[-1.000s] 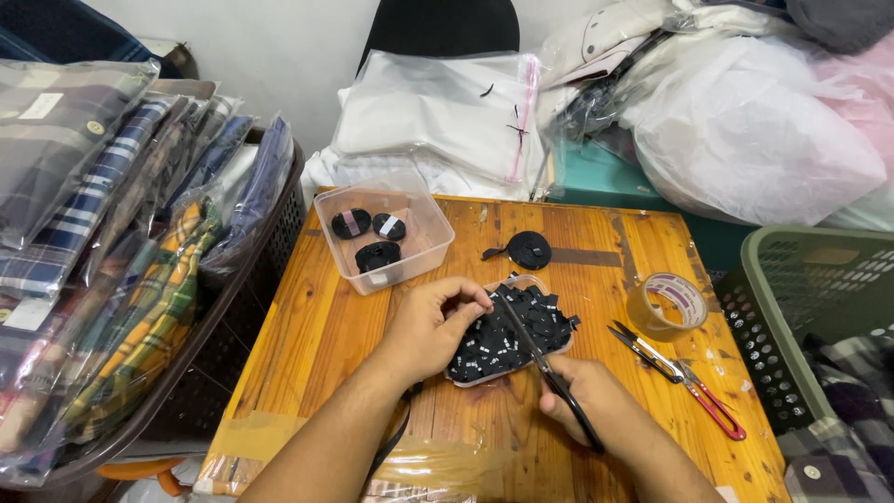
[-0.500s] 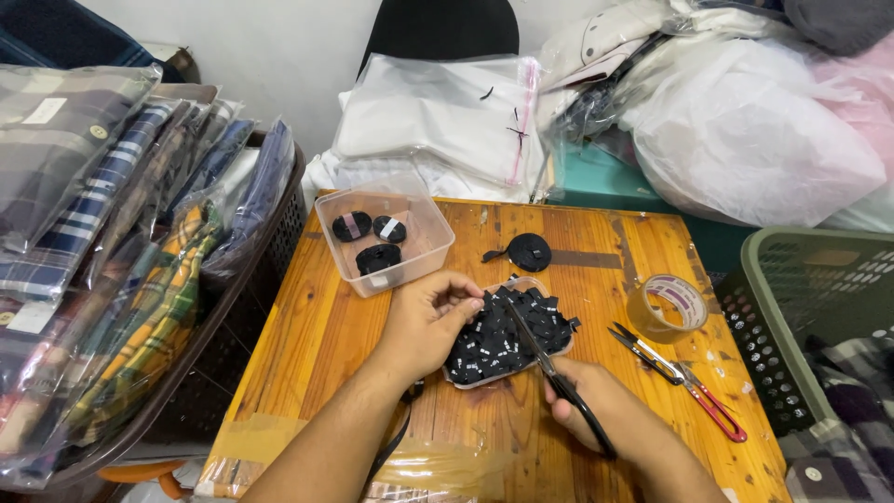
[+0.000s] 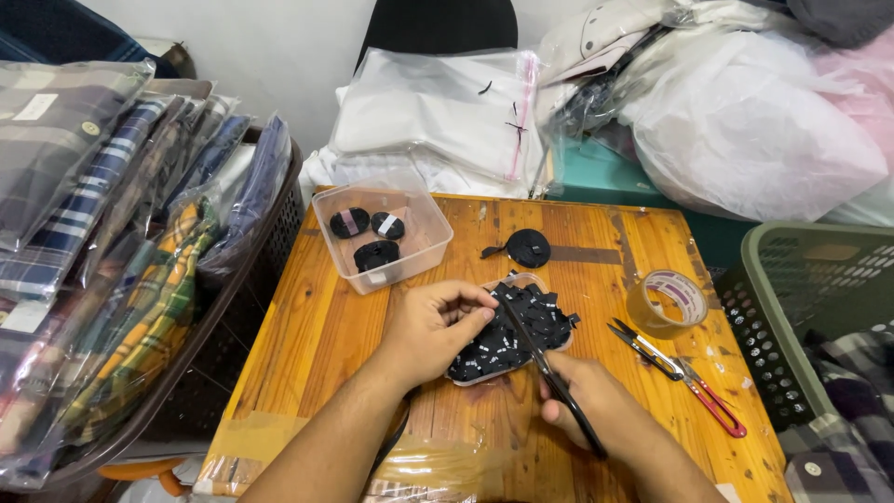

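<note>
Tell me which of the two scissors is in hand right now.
The black-handled scissors, gripped by the right hand over the label pile. The red-handled pair lies untouched beside the tape roll.

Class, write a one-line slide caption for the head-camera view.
Left hand pinches black tape over a dish of cut pieces while the right hand works black scissors on a wooden table.

Black scissors (image 3: 549, 373) cutting over black labels (image 3: 512, 335); orange wooden table (image 3: 307, 317) showing; red-handled snips (image 3: 689, 377) lying.
</note>
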